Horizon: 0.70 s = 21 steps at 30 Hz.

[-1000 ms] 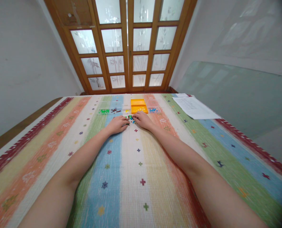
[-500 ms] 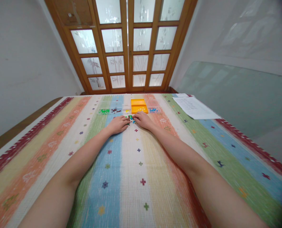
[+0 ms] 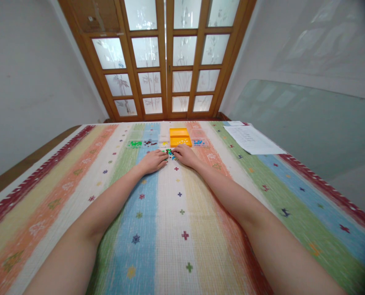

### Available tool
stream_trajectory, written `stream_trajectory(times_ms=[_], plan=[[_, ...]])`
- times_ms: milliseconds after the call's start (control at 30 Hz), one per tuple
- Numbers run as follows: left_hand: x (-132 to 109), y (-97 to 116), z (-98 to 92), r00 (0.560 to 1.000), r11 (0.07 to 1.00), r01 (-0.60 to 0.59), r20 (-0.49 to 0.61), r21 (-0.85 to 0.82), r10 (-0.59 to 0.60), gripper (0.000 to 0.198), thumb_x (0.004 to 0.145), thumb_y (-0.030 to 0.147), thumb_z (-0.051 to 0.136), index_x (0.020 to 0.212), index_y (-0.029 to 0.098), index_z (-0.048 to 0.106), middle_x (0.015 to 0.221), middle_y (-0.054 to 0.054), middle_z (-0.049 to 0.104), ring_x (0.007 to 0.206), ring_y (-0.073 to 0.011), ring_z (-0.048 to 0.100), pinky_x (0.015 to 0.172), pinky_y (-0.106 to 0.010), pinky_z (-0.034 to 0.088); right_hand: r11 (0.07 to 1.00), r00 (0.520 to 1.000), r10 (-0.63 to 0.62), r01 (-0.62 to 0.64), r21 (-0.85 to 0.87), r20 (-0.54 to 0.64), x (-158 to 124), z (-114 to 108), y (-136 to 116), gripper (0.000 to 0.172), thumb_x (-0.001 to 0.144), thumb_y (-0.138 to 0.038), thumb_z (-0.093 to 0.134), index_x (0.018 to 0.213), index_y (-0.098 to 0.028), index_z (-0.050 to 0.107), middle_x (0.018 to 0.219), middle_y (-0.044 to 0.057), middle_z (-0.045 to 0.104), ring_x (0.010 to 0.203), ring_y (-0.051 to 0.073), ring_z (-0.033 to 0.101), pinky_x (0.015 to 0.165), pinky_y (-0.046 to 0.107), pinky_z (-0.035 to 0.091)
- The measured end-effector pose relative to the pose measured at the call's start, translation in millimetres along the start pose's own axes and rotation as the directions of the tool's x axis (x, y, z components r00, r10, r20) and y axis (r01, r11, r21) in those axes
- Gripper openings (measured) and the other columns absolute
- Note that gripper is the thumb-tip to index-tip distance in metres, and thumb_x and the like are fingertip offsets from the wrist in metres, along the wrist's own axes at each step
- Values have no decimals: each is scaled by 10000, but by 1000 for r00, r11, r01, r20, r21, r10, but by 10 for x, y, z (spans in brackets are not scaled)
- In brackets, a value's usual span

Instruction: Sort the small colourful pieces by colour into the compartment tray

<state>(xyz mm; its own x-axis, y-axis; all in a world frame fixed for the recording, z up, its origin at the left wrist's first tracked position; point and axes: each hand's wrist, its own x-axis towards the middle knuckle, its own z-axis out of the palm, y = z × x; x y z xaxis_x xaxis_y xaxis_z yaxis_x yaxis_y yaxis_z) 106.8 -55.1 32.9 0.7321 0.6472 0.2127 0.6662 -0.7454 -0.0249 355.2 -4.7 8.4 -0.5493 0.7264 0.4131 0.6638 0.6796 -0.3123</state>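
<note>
In the head view, our left hand [image 3: 153, 161] and right hand [image 3: 185, 155] curl loosely mid-frame beside mixed pieces [image 3: 169, 152]; we cannot tell if either grips any. Just above, boxes [image 3: 179, 132] hold colour-sorted ones; these lie unsorted.

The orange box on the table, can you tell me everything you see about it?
The orange box is bright and looks like plastic. It lies open on the striped tablecloth, its lid folded back on the far side. The near half is a shallow tray with small pale pieces in it. Yellow pieces are to its left, blue pieces to its right. The right hand overlaps its near edge in this view; I can't tell if they touch.
</note>
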Motion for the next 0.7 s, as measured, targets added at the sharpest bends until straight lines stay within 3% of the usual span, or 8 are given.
stream_trajectory(times_ms=[700], plan=[[-11, -2, 49, 998, 998, 56, -24, -23, -57, 449, 1082, 414, 420, 1437, 231, 625, 1453, -106, 639, 1325, -278, 565, 1147, -446, 434, 1000, 1000, -15, 15, -5, -2, -6, -2, 10, 257, 1056, -278, 562, 1113, -203, 801, 1087, 107, 734, 1057, 240, 620, 949, 349, 443]])
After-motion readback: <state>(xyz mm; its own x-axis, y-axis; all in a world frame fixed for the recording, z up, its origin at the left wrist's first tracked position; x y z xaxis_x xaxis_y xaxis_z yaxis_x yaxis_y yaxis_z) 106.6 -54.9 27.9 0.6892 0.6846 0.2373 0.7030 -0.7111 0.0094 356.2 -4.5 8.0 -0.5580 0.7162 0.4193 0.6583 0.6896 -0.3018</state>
